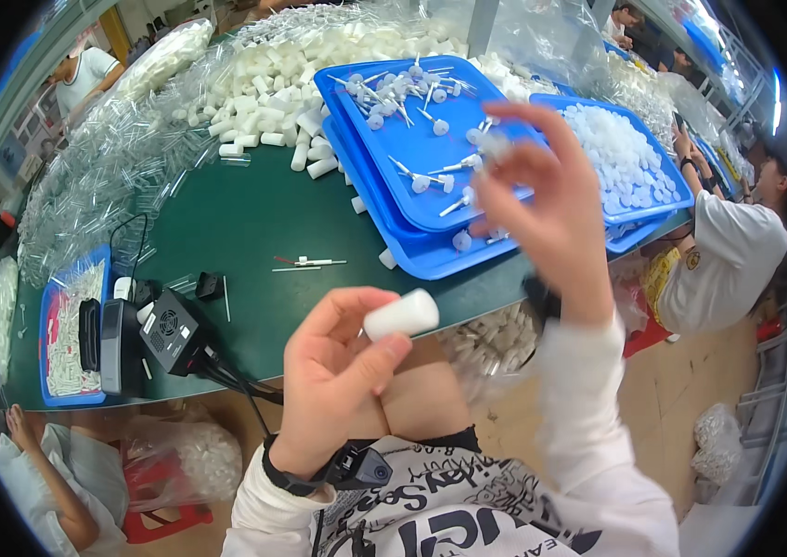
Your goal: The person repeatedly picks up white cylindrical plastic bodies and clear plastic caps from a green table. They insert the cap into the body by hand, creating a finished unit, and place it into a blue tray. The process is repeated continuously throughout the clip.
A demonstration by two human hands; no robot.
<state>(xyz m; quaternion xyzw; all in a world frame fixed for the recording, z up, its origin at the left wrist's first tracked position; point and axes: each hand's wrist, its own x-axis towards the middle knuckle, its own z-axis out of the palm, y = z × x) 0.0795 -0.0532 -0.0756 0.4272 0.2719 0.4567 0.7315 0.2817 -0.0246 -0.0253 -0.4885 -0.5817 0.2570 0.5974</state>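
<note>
In my left hand [333, 367], a smooth white plastic cylinder [403, 316] lies on its side, pinched between thumb and fingers above the table edge. My right hand [547, 200] is raised over the right side of the upper blue tray [393, 186], its fingers smeared by motion. A blurred whitish, translucent piece [496, 146] shows by those fingers; whether they grip it I cannot tell. Several white sticks with round translucent heads [432, 122] lie scattered in this tray. It rests on another blue tray [412, 263], tilted toward me.
Another blue tray [681, 190] at right holds many translucent discs [621, 153]. White cylinders [273, 88] and clear tubes [87, 195] pile up behind and left. A black device [171, 330] with cables stands by the near left edge. People sit at both sides.
</note>
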